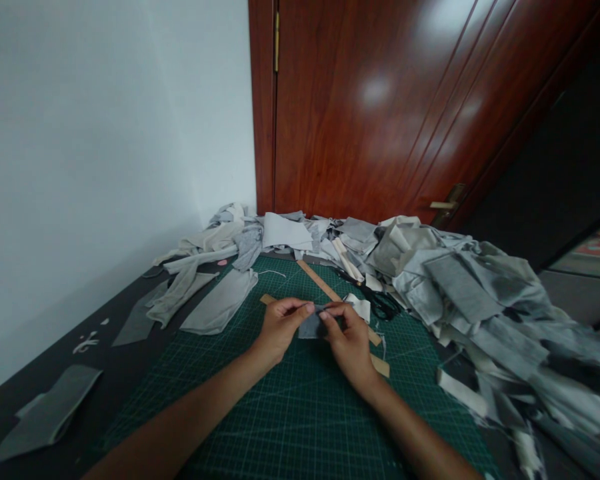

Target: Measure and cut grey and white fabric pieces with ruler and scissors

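Observation:
Over the green cutting mat (280, 420), a small piece of dark grey fabric (311, 328) hangs between my hands. My left hand (281, 325) pinches its upper edge near the left corner. With thumb and fingers my right hand (349, 340) grips the same edge a little to the right. Behind and partly under the hands lie a wooden ruler (320, 281) set at a slant and another wooden strip (381, 366), mostly hidden. A white scrap (359, 307) and black-handled scissors (384, 305) lie just beyond my right hand.
Heaped grey and white fabric scraps (440, 280) line the back and right of the dark table (125, 370). Folded grey cloth (221, 303) lies on the mat's left edge, more (50, 410) at the front left. A white wall (105, 133) and wooden door (350, 120) stand behind.

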